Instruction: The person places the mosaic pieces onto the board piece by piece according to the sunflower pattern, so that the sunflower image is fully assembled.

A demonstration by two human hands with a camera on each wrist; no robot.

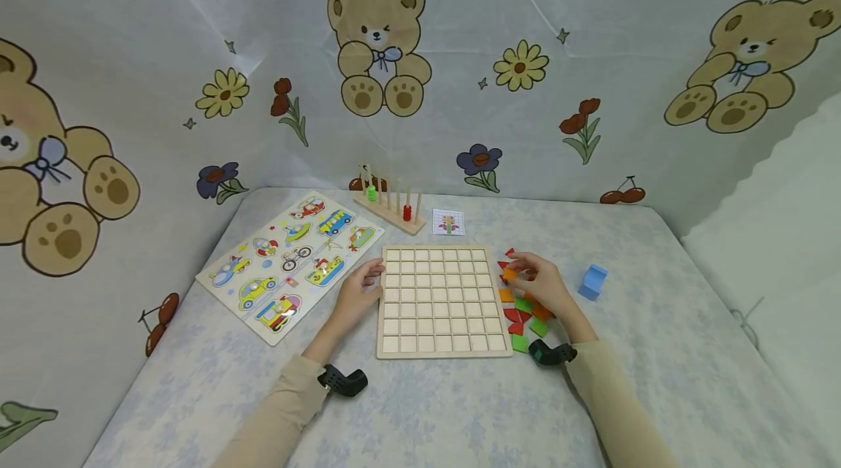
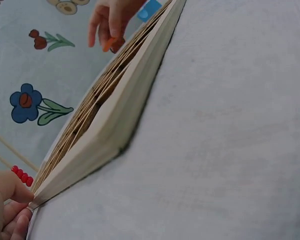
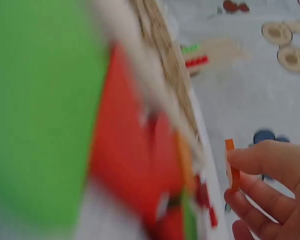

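A wooden grid board (image 1: 444, 301) with square cells lies flat on the table. At its left edge, my left hand (image 1: 359, 291) holds the rim between thumb and fingers; the left wrist view shows this hand (image 2: 9, 202) at one end of the board's side (image 2: 115, 120). My right hand (image 1: 544, 284) is over the pile beside the board's right edge. Between its thumb and fingertips it pinches a thin orange tile (image 3: 232, 167). Red pieces (image 1: 515, 328), green tiles (image 1: 520, 343) and orange tiles (image 1: 506, 296) lie loose below that hand, partly hidden by it.
A vehicle picture board (image 1: 289, 263) lies at the left. Behind the grid stand a peg rack (image 1: 394, 216) with green and red beads and a small pattern card (image 1: 448, 223). A blue block (image 1: 593, 282) sits at the right. A bear-print cloth (image 1: 447, 139) hangs behind the table.
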